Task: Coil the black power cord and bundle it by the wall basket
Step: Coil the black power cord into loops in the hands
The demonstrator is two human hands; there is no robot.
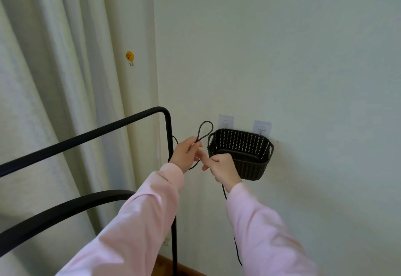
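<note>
A thin black power cord (205,128) rises in a small loop above my left hand (187,153), whose fingers are curled round its strands just left of the basket. My right hand (221,168) pinches the cord in front of the basket's near left corner, touching my left fingers. From under my right wrist the cord hangs down along the wall toward the floor. The dark woven wall basket (249,168) hangs on two clear adhesive hooks (225,122); a dark flat thing lies inside it.
A black metal rack frame (121,119) stands to the left, its upright post right beside my left hand. Cream curtains (65,80) hang behind it. A yellow smiley hook (129,56) is stuck higher up. Brown skirting (165,263) runs along the floor.
</note>
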